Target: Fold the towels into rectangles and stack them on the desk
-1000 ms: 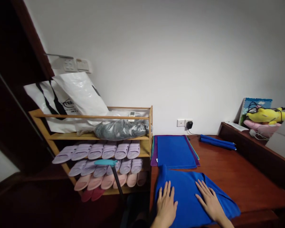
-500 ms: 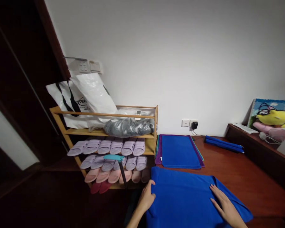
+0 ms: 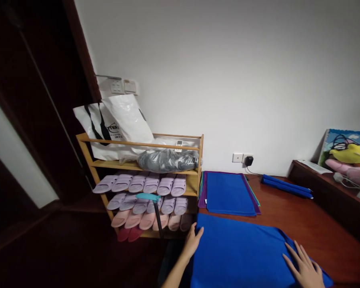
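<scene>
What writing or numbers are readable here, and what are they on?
"YTE", part of a word, on the black-handled white bag; the lines beneath are too blurred.
Too small to read: any markings on the remote control, blue cloth's white tag and paper sheet.

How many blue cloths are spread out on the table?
2 show: the near cloth, left hand at its left edge and right hand on top; the far cloth, topping the stack beside the rack. Others may be hidden underneath.
</scene>
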Tool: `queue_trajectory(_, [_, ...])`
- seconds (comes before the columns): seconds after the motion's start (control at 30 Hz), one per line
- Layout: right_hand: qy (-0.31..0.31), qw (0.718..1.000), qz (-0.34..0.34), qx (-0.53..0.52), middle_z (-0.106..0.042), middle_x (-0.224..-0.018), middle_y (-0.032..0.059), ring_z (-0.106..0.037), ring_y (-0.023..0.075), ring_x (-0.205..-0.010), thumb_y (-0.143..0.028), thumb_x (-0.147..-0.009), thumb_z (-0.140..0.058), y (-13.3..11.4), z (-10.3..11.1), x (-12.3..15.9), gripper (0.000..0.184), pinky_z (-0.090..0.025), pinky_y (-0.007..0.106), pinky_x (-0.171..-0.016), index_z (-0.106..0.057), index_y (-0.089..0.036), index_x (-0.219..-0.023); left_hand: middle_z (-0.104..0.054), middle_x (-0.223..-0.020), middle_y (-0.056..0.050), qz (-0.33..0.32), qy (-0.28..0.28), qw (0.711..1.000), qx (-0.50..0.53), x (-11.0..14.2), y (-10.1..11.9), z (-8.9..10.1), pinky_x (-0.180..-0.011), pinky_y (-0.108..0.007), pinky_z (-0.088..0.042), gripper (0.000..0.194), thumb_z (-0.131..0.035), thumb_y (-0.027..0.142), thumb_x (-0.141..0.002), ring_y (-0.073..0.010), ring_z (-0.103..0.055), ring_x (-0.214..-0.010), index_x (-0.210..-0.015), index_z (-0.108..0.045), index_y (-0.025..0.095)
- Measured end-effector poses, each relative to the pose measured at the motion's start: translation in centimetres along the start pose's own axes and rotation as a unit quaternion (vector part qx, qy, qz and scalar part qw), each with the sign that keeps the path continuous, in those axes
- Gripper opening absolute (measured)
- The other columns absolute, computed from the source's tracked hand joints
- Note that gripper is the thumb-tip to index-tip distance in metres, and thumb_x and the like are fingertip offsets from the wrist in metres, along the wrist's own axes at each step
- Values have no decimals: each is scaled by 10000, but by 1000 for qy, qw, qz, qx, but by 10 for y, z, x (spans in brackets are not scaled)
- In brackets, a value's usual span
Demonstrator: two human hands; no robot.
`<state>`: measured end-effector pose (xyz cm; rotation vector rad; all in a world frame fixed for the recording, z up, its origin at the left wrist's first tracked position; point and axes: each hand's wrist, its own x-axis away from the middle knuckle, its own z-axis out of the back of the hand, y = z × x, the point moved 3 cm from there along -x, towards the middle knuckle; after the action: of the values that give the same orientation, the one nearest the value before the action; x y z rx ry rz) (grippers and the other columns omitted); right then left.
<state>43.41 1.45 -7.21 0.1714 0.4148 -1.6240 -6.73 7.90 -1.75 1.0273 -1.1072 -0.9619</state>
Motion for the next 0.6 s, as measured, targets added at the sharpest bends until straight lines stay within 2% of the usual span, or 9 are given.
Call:
queue_trajectory(0.07, [-29,999,-14,2,-425,-1426,-10,-351,278,-1328,-455,-799,-389,17,-4,4,478,-366,528,-971,-497,-437,-1264,-537,-1317,-151,24,-26,999,32,-6,-3,-9,-1066,-393,-312,642,-592,569,-734,-285,-422,-1277,-1209,-526,141])
queue_trajectory(0.17, [-54,998,-6,19,-421,-1427,-61,-304,242,-1356,-378,-788,-348,32,-6,10,463,-334,487,-1001,-558,-453,-1194,-637,-1198,-121,62,-94,990,85,-6,-15,-14,-993,-436,-416,629,-476,681,-769,-299,-547,-1158,-1114,-616,174])
queue_trajectory(0.23, [-56,998,-14,25,-419,-1429,-70,-285,232,-1365,-361,-782,-332,35,-4,10,468,-321,476,-1011,-581,-443,-1169,-669,-1144,-107,108,-123,975,151,-3,-27,-12,-958,-453,-451,607,-491,691,-759,-305,-590,-1099,-1066,-652,192])
queue_trajectory(0.33, [-56,993,-104,-8,-446,-1413,-57,-311,215,-1353,-413,-793,-297,41,1,-1,488,-345,450,-1011,-573,-401,-1195,-657,-1174,-76,158,-108,957,217,-3,-42,-3,-978,-441,-440,506,-595,613,-740,-300,-573,-1125,-1046,-669,217])
queue_trajectory(0.43, [-58,967,-241,-58,-541,-1334,-3,-439,212,-1273,-523,-796,-237,52,11,-20,573,-414,404,-971,-585,-318,-1203,-647,-1190,-68,153,-81,963,206,-7,-44,4,-1020,-419,-404,423,-640,538,-741,-289,-547,-1160,-1011,-684,216])
queue_trajectory(0.5, [-59,958,-271,-72,-642,-1203,21,-558,232,-1153,-558,-784,-237,60,19,-32,594,-465,398,-917,-635,-292,-1136,-661,-1163,-73,145,-69,966,202,-13,-39,6,-1033,-412,-392,372,-661,497,-736,-286,-552,-1155,-969,-697,209])
queue_trajectory(0.6, [-33,961,-268,-64,-723,-1017,3,-647,230,-998,-526,-779,-280,72,31,-44,517,-509,361,-846,-695,-311,-998,-703,-1076,-66,137,-52,970,196,-25,-28,1,-991,-417,-439,292,-675,453,-732,-291,-594,-1098,-896,-708,214])
